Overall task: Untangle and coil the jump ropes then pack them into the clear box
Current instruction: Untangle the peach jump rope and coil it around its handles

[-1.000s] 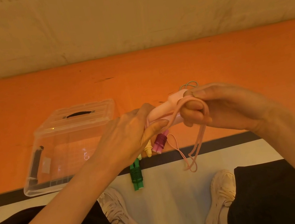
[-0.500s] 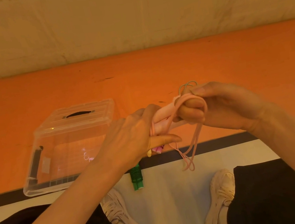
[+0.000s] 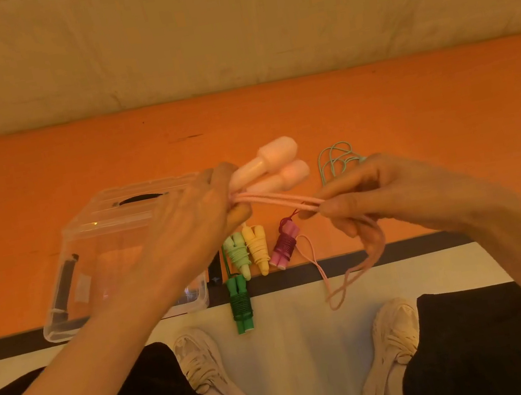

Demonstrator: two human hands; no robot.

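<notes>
Left hand (image 3: 188, 231): grip closed around the two pink handles (image 3: 273, 169), held side by side, their thick ends pointing up and away to the right. Fingers are curled over the narrow ends; the fingertips themselves are hidden.

Right hand (image 3: 387, 195): thumb and forefinger pinch the pink rope (image 3: 282, 200), which runs taut in doubled strands from the left hand's grip across to this pinch. The remaining fingers are loosely curled, with the slack of the rope hanging below them in loops over the orange mat (image 3: 39, 173) edge and the pale floor.

On the mat, between and below the hands, lie four wound ropes: light green bundle (image 3: 239, 253), yellow bundle (image 3: 257, 248), magenta bundle (image 3: 283, 245), and a dark green bundle (image 3: 240, 303) lying across the mat's black border onto the floor. A loose teal rope (image 3: 335, 158) lies on the mat just beyond the right hand.

The clear box (image 3: 66, 266) stands on the mat to the left, partly behind the left hand, lid raised at its far side. Contents cannot be determined.
</notes>
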